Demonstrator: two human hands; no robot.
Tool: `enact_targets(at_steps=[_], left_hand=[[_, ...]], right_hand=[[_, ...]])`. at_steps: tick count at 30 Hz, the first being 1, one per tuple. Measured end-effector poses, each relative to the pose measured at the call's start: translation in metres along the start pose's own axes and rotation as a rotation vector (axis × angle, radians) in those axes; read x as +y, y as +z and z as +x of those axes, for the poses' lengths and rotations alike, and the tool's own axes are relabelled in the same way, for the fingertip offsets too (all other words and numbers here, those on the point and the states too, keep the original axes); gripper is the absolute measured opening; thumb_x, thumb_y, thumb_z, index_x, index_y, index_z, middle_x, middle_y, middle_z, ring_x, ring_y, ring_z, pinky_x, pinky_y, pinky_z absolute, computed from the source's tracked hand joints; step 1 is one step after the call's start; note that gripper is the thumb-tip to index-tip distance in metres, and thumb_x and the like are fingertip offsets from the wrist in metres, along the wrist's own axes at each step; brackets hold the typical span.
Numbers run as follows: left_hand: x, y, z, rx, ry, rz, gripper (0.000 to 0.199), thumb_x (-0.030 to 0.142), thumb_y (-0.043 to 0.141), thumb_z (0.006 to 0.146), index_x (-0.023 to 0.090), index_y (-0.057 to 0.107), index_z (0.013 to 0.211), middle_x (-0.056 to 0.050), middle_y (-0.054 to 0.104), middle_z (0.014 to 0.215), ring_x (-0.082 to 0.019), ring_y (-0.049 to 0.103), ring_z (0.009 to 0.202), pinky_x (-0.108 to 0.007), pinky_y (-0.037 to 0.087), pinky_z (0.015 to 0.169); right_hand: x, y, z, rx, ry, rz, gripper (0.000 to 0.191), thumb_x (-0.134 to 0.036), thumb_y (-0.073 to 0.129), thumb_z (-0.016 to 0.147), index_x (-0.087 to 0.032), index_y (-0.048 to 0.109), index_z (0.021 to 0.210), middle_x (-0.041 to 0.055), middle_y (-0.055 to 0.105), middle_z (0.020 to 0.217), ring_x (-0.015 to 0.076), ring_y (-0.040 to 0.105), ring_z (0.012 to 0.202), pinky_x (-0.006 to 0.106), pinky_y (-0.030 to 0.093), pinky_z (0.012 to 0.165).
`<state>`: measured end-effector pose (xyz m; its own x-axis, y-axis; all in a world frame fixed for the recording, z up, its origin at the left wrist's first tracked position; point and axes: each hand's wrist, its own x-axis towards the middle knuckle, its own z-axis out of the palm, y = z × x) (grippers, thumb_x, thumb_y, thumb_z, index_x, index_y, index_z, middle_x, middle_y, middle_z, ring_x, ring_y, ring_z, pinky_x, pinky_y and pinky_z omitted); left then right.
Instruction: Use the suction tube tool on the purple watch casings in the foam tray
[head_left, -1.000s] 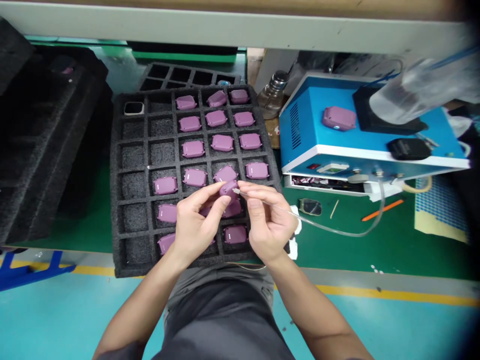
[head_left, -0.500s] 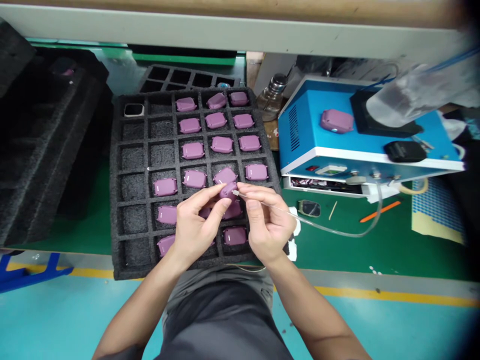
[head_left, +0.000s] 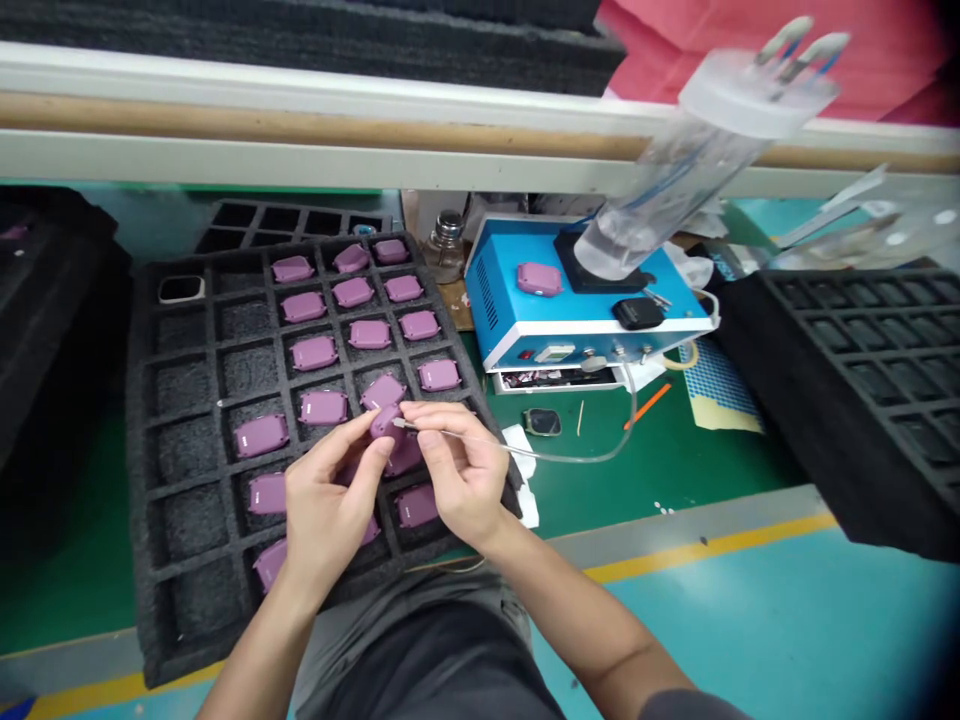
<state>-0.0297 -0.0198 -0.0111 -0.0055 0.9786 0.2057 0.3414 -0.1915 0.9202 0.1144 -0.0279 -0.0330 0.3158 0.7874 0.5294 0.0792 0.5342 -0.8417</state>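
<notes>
As we look from the left, the big black foam tray [head_left: 139, 450] comes first, set a bit askew, with its near left corner seeming to poke past the front edge of the green table [head_left: 585, 500]. A piece with a white rim [head_left: 181, 289] lies in its far left pocket, and other purple cases [head_left: 261, 436] sit in pockets further right. Our left hand [head_left: 326, 500] has its thumb and finger closed in a pinch on the held purple case [head_left: 385, 424], up over the tray. The part of the case we see leans from low left to high right, but we can't tell which way its long side runs. One side of it points to our right hand [head_left: 465, 480], whose thumb and fingers pinch a thin tip [head_left: 402, 424] right by that side. From there a clear tube [head_left: 570, 458] bends right, past the tray's edge and white paper [head_left: 519, 450], and up to the blue box [head_left: 496, 252]. Green table top lies under the bend and goes on right, past an orange stick [head_left: 649, 405], to a second black tray [head_left: 765, 400]. Above the tray and box, the shelf edge [head_left: 300, 165] runs across.
</notes>
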Motion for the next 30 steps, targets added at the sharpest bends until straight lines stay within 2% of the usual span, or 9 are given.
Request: enact_targets(at_steps=[5, 13, 30], left_hand=[[0.0027, -0.0001, 0.0008, -0.003, 0.005, -0.015, 0.032, 0.038, 0.079, 0.090, 0.017, 0.081, 0.115, -0.008, 0.084, 0.109, -0.021, 0.081, 0.088, -0.029, 0.067, 0.080], [0.0027, 0.0013, 0.0016, -0.011, -0.008, -0.046, 0.032, 0.037, 0.079, 0.090, 0.017, 0.081, 0.115, -0.008, 0.084, 0.108, -0.021, 0.081, 0.085, -0.028, 0.067, 0.077], [0.0032, 0.0014, 0.0010, -0.007, -0.031, -0.058, 0.034, 0.040, 0.079, 0.089, 0.017, 0.081, 0.114, -0.008, 0.084, 0.106, -0.022, 0.081, 0.085, -0.029, 0.067, 0.078]], right_hand=[[-0.0003, 0.0002, 0.0008, 0.001, -0.010, 0.010, 0.014, -0.017, 0.062, 0.101, -0.024, 0.073, 0.103, 0.0072, 0.079, 0.103, 0.0205, 0.079, 0.103, 0.039, 0.067, 0.094], [-0.0001, -0.0001, 0.0015, -0.005, -0.009, 0.003, 0.013, -0.018, 0.062, 0.101, -0.024, 0.073, 0.103, 0.0072, 0.079, 0.103, 0.0203, 0.079, 0.103, 0.039, 0.067, 0.094], [0.0006, -0.0003, 0.0017, -0.009, 0.006, -0.009, 0.012, -0.022, 0.062, 0.102, -0.024, 0.073, 0.101, 0.0070, 0.080, 0.102, 0.0212, 0.079, 0.103, 0.040, 0.067, 0.093]])
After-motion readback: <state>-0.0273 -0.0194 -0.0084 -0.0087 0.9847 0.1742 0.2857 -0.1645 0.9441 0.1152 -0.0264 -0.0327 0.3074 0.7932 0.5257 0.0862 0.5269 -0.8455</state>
